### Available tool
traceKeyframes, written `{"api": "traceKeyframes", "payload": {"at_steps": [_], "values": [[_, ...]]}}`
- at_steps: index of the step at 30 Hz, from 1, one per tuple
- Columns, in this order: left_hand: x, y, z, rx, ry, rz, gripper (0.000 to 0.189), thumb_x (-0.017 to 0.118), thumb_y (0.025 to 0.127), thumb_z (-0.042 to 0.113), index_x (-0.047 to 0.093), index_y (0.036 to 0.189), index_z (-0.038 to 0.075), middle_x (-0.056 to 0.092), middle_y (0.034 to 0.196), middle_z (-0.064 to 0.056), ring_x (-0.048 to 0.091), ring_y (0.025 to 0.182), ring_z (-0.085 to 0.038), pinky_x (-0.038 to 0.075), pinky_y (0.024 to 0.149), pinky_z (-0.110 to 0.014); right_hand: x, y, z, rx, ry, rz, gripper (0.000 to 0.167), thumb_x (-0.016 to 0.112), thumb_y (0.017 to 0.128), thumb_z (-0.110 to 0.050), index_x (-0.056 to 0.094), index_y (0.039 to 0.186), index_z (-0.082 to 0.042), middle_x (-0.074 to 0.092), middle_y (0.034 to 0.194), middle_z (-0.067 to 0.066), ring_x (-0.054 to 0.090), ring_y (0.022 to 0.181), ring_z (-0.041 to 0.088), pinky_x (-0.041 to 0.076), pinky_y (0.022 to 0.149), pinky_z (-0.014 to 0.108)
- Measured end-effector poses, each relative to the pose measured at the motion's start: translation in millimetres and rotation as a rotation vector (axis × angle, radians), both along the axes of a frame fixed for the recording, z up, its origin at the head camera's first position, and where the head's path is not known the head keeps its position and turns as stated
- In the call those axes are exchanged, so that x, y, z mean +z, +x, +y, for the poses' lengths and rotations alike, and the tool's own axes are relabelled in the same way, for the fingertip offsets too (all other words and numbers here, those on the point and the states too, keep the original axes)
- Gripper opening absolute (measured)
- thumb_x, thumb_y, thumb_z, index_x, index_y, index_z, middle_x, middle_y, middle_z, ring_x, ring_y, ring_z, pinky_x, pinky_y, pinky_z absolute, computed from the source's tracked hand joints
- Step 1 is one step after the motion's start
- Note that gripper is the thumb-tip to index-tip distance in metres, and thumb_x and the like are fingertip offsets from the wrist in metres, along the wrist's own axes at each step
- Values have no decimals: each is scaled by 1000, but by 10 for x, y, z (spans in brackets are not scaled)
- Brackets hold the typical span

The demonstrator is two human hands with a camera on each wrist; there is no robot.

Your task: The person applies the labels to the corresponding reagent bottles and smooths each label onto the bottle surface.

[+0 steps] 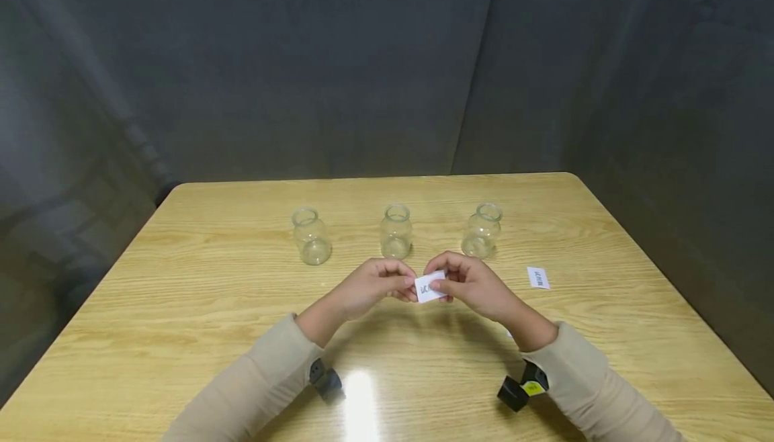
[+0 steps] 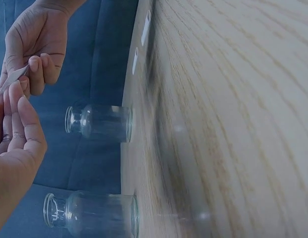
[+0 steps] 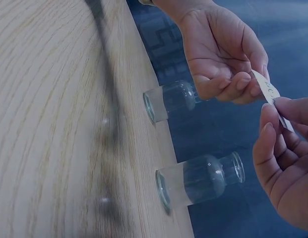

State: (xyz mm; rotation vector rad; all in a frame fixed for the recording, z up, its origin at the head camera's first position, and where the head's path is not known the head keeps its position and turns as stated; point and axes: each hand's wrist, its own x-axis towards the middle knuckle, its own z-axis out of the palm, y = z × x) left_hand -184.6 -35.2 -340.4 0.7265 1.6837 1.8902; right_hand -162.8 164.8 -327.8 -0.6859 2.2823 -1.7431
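Observation:
A small white paper label point(image 1: 425, 292) with printed dark characters is held up above the table, in front of the middle jar. My left hand point(image 1: 370, 287) pinches its left edge between thumb and fingers. On the other side, my right hand point(image 1: 476, 289) grips it, the thumb lying over part of the print. From the right wrist, the label point(image 3: 269, 96) appears slightly bent between the two hands. Three open clear glass jars stand upright in a row beyond the hands: a left jar point(image 1: 312, 239), a middle jar point(image 1: 396, 232) and a right jar point(image 1: 482, 230).
Another printed white label point(image 1: 538, 277) lies flat on the wooden table point(image 1: 181, 294), right of the jars. A further white piece point(image 1: 509, 334) shows only a corner beneath my right forearm. Dark grey curtains point(image 1: 314, 79) hang behind and beside the table.

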Motion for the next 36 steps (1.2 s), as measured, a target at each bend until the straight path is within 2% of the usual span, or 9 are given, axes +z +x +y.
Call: {"api": "traceKeyframes", "payload": {"at_steps": [7, 11, 14, 18, 23, 36], "values": [[-59, -19, 17, 12, 10, -21, 20, 48, 84, -1, 46, 94, -19, 59, 76, -2, 57, 73, -13, 47, 73, -33, -21, 10, -8, -4, -7, 0, 17, 53, 82, 2, 51, 97, 9, 52, 76, 11, 50, 62, 11, 48, 55, 27], [-97, -36, 19, 33, 12, -26, 20, 49, 84, -1, 47, 92, -18, 58, 78, -3, 56, 73, -13, 46, 76, -37, -45, 7, -17, -13, -10, -4, 17, 53, 82, 3, 50, 97, 10, 52, 76, 11, 51, 62, 13, 48, 55, 25], [-114, -52, 6, 66, -10, -24, 20, 50, 83, 0, 49, 92, -17, 58, 80, -3, 56, 73, -13, 45, 78, -39, -47, 6, -19, -55, 17, 14, 18, 55, 81, 2, 50, 97, 9, 52, 76, 11, 51, 63, 15, 47, 56, 25], [-123, -77, -23, 105, -42, -20, 20, 51, 82, 0, 49, 92, -17, 58, 80, -4, 57, 73, -14, 46, 78, -37, -32, 16, -1, -150, 77, 65, 16, 57, 79, 2, 52, 95, 5, 53, 76, 9, 51, 66, 15, 45, 56, 24], [-122, -93, -29, 113, -44, -17, 19, 51, 81, -1, 48, 91, -17, 58, 79, -5, 57, 72, -14, 46, 76, -35, -42, 34, 10, -213, 112, 90, 15, 57, 79, 3, 52, 92, 4, 54, 77, 8, 50, 69, 15, 44, 57, 22], [-137, -132, 31, 116, -96, -12, 18, 54, 82, 4, 53, 92, -11, 59, 81, -4, 56, 79, -15, 45, 79, -33, -100, 37, -104, -104, 69, 47, 21, 62, 78, -6, 53, 95, 2, 56, 90, 11, 53, 80, 21, 47, 69, 28]]}}
